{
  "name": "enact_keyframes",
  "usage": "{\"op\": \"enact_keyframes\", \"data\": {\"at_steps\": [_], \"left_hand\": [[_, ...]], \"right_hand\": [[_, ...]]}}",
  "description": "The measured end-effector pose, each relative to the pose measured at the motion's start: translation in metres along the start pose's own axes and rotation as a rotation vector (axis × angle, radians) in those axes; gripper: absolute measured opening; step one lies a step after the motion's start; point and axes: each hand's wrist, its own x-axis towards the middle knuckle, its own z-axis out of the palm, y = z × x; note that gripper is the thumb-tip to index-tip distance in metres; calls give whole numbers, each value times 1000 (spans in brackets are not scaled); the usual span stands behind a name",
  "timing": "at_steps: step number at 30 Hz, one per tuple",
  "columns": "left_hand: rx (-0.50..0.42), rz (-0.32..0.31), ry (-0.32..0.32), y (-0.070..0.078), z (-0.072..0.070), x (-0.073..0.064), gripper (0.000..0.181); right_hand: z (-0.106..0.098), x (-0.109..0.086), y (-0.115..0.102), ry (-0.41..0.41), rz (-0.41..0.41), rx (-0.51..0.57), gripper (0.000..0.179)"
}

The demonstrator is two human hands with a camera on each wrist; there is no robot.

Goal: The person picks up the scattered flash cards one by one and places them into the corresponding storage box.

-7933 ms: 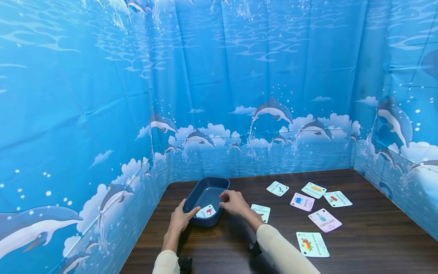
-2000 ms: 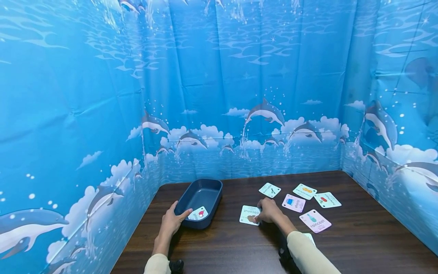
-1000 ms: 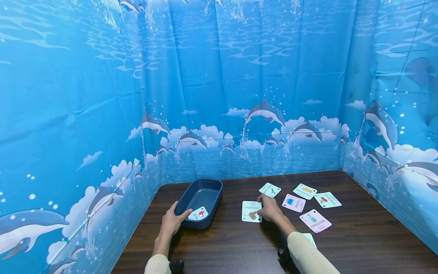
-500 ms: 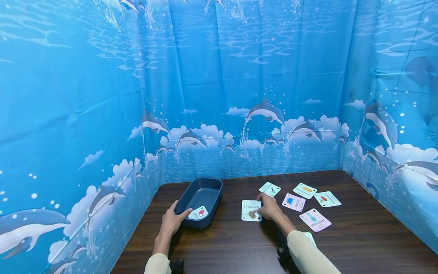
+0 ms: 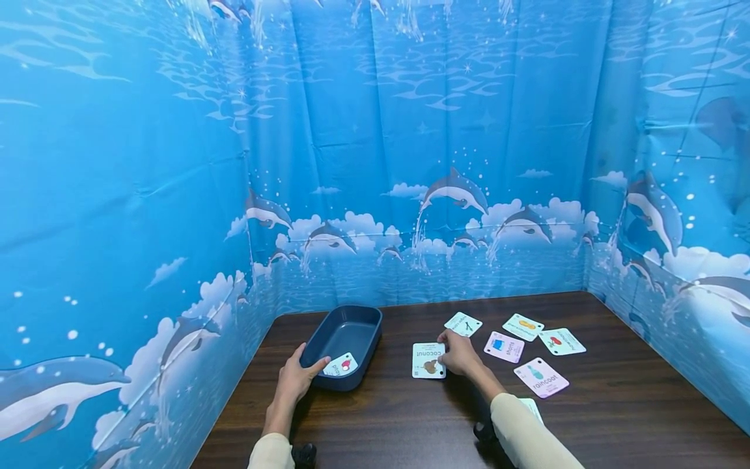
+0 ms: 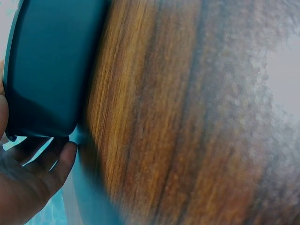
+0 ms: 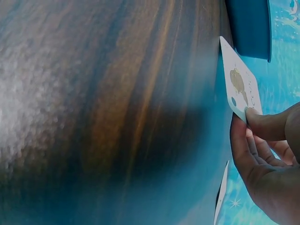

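Note:
My left hand [image 5: 299, 374] grips the near left side of a dark blue tray [image 5: 368, 358], its thumb over the rim. In the left wrist view the other fingers of the left hand [image 6: 28, 183] lie against the outside of the tray [image 6: 51, 65]. A white card with a red picture [image 5: 344, 365] rests inside the tray's near end. To the right, my right hand [image 5: 461, 357] pinches the right edge of the coconut card [image 5: 424, 361]. In the right wrist view the coconut card [image 7: 240, 77] sits between thumb and fingertips, tilted up.
Face up on the dark wooden table [image 5: 375, 430] lie the sugar cane card [image 5: 461, 324], a peanut card [image 5: 523, 326], a red fruit card [image 5: 562, 341], the shorts card [image 5: 504, 346] and the raincoat card [image 5: 541, 378]. The right sleeve mostly covers another card [image 5: 532, 408]. Dolphin-print curtains stand behind.
My right hand has gone from the tray's right side to the coconut card, turned it a little and now pinches its edge. My left hand has stayed on the tray.

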Motion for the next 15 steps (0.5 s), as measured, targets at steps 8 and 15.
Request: {"op": "enact_keyframes", "data": {"at_steps": [8,15], "left_hand": [[-8,1,3,-1,0,0,109],[-10,-1,2,-3,0,1,109]], "right_hand": [[0,-1,-7,11,-6,29,34],[2,0,-13,32,-25,46,35]]}}
